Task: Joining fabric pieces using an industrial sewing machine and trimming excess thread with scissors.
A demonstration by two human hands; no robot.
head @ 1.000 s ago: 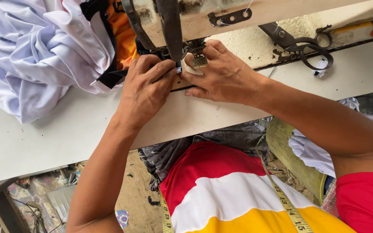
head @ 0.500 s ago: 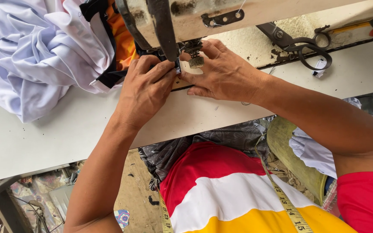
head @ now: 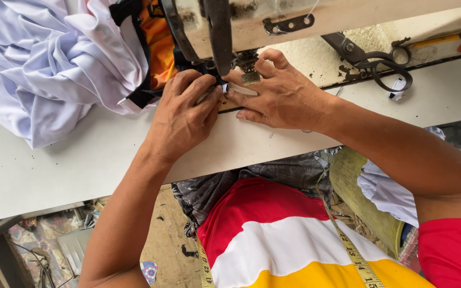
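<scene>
My left hand (head: 182, 120) lies palm down on the white table, fingers pressing dark fabric (head: 144, 96) at the foot of the sewing machine (head: 251, 24). My right hand (head: 278, 96) rests flat beside it, fingertips meeting the left hand's under the needle area (head: 249, 66). The dark trim joins an orange piece (head: 158, 45) and a big heap of white cloth (head: 54, 64) on the left. What lies directly under the fingertips is hidden.
Black scissors (head: 380, 66) lie on the machine bed at the right. The white table (head: 81, 165) ends just in front of my red, white and yellow shirt. A yellow tape measure (head: 356, 256) hangs over my chest. More white cloth (head: 385, 189) sits by my right side.
Both hands stay pressed at the needle; only slight finger shifts and a small camera movement show.
</scene>
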